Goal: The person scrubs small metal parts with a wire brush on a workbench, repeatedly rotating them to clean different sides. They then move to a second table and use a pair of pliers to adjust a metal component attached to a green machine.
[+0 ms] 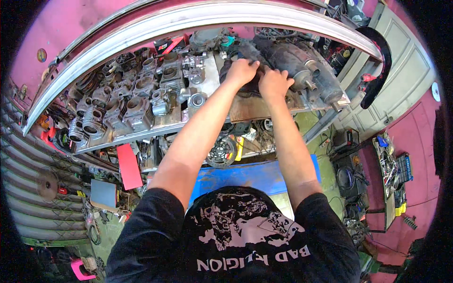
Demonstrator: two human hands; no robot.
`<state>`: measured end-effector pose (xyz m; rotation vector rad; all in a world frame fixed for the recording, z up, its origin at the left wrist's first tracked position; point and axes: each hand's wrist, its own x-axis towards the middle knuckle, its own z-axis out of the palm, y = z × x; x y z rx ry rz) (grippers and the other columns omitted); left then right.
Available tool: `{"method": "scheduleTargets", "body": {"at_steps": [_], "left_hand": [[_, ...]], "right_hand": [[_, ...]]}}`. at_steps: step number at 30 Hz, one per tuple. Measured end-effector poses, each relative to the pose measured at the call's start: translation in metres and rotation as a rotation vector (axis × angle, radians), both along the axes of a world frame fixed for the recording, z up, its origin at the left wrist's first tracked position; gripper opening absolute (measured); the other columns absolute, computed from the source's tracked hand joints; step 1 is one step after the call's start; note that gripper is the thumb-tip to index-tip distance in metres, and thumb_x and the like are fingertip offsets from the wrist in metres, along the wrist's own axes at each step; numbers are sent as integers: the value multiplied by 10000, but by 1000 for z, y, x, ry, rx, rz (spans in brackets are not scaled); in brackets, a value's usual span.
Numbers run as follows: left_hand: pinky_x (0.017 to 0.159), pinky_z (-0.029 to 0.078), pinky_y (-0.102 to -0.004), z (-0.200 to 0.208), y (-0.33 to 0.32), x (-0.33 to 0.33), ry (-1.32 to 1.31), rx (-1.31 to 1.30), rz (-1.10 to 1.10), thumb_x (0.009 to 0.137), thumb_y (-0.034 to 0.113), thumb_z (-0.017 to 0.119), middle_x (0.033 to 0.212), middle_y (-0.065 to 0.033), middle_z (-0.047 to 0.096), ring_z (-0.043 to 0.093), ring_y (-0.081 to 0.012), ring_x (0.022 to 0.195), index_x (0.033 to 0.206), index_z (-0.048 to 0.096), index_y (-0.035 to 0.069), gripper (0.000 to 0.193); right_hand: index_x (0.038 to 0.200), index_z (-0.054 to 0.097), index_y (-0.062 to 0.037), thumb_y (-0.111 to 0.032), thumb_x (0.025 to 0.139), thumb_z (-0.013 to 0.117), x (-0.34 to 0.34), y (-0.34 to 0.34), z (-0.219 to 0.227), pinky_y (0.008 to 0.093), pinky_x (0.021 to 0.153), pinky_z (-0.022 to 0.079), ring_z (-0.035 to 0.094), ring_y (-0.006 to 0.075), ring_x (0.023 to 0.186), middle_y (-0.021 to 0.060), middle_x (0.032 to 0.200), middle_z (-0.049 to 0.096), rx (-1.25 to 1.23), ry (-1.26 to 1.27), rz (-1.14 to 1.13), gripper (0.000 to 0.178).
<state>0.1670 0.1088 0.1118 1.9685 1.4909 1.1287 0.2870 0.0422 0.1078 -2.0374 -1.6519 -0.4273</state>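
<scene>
Both my arms reach forward to a shelf crowded with used engine parts. My left hand (241,72) is curled over a dark, dirty part (250,87), its fingers bent toward the right. Close beside it, my right hand (275,85) grips the right side of the same dark part with bent fingers. My hands and the surrounding clutter hide much of the part, so I cannot make out its exact kind. Dark muffler-like canisters (289,59) lie just right of my right hand. Grey metal engine cylinders (138,112) stand in rows to the left.
A pale metal rail (188,18) arches above the shelf. Below sit a lower shelf with a round wheel-like part (222,152) and a blue panel (250,177). A red flat piece (129,166) hangs at the left. A white door (401,61) stands at the right.
</scene>
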Motion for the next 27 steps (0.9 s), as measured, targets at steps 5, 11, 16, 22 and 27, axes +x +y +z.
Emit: {"method": "scheduleTargets", "body": {"at_steps": [5, 11, 16, 22, 27], "left_hand": [[717, 538, -383, -21, 46, 4, -80, -127, 87, 882, 347, 763, 871, -152, 767, 733, -274, 805, 946, 755, -43, 396], [773, 546, -379, -22, -17, -5, -266, -126, 87, 814, 275, 798, 902, -175, 773, 730, -227, 823, 1053, 790, 26, 345], [785, 559, -447, -15, -54, -81, -67, -37, 223, 812, 328, 774, 890, -272, 737, 743, -395, 871, 1037, 777, 1, 397], [870, 559, -486, -40, -34, -119, 273, -172, 228, 847, 372, 781, 988, -277, 728, 714, -424, 984, 1007, 770, -10, 414], [885, 582, -494, -33, -45, -111, 579, -150, 259, 862, 378, 782, 1032, -246, 740, 725, -385, 1008, 953, 779, 12, 378]], "right_hand": [[1187, 755, -204, -222, 946, 603, -15, -21, 1, 533, 878, 363, 606, 276, 1045, 67, 963, 764, 173, -33, 151, 285], [1254, 743, -187, -263, 854, 753, -27, -46, -29, 448, 882, 386, 636, 248, 952, 56, 923, 779, 408, 73, 234, 407], [1156, 773, -160, -245, 822, 781, -82, -63, -37, 443, 881, 382, 630, 232, 939, 41, 920, 775, 353, 132, 371, 345], [1089, 780, -159, -230, 801, 782, -119, -49, -71, 440, 868, 384, 629, 218, 896, 21, 889, 773, 302, 155, 415, 297], [1106, 777, -152, -198, 799, 757, -131, -44, -94, 435, 872, 388, 633, 211, 928, 13, 910, 777, 288, 135, 388, 312]]}}
